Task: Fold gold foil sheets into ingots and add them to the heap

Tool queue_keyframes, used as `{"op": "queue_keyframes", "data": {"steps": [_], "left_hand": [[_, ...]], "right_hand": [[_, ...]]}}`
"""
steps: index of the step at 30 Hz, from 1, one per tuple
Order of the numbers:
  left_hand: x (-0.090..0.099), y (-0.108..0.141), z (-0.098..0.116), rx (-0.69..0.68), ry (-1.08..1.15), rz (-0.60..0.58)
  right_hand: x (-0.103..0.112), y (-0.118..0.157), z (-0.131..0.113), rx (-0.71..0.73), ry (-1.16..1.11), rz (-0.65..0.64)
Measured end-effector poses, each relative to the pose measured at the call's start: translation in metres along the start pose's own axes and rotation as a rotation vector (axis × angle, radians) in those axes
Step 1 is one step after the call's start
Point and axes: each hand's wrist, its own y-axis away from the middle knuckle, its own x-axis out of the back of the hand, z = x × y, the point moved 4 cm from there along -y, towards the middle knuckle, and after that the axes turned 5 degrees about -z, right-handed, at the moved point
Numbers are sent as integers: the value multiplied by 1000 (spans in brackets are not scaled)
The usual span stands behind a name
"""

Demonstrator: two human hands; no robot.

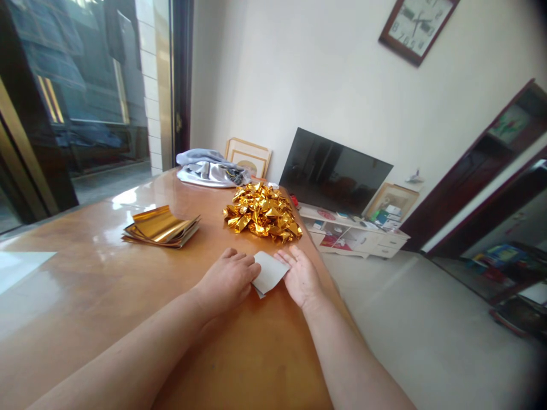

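Observation:
Between my hands is a small pale grey sheet of paper (270,272), slightly curved, with a folded or second corner poking out underneath at its lower left. My left hand (233,277) grips its left edge, the fingers curled and the thumb hidden. On the other side, my right hand (301,276) is turned palm inward and holds the right edge between fingers and thumb. Just beyond the hands lies a heap of folded shiny gold paper pieces (262,213). A loose stack of flat gold foil sheets (161,226) rests farther left, its edges curling up.
The glossy wooden table (239,353) has its right edge close beside my right arm. Folded grey-blue cloth (209,168) lies at the far end. Past the table stand a television (335,171) and a low white cabinet (354,236).

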Motion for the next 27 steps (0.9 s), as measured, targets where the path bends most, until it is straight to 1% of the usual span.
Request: {"op": "queue_keyframes", "data": {"steps": [2,3,4,5,8,10,11,12,14,16,18,22,27], "left_hand": [[-1,0,0,-2,-22,-13],[-2,0,0,2,-29,-18],[-3,0,0,8,-32,-23],[-4,-1,0,17,-32,-31],[-9,-1,-2,44,-19,-39],[-12,-1,-2,47,8,-32],[-13,-1,-1,43,25,-30],[-14,-2,-1,39,42,-30],[-16,-2,0,30,72,-35],[-17,-3,0,21,95,-44],[-18,-2,0,18,124,-62],[-21,2,-4,71,200,-109],[-19,10,-16,165,318,-161]], "right_hand": [[3,2,-4,84,186,72],[3,5,-8,133,299,83],[1,8,-12,195,416,67],[-3,13,-16,247,529,20],[-21,29,-23,384,905,-221],[-31,41,-24,479,1155,-377],[-35,45,-22,499,1273,-435],[-37,48,-20,504,1376,-470],[-38,50,-15,492,1535,-494],[-36,49,-12,474,1624,-500],[-35,48,-9,460,1659,-527],[-34,48,-7,457,1647,-576],[-34,50,-9,450,1601,-580]]}}
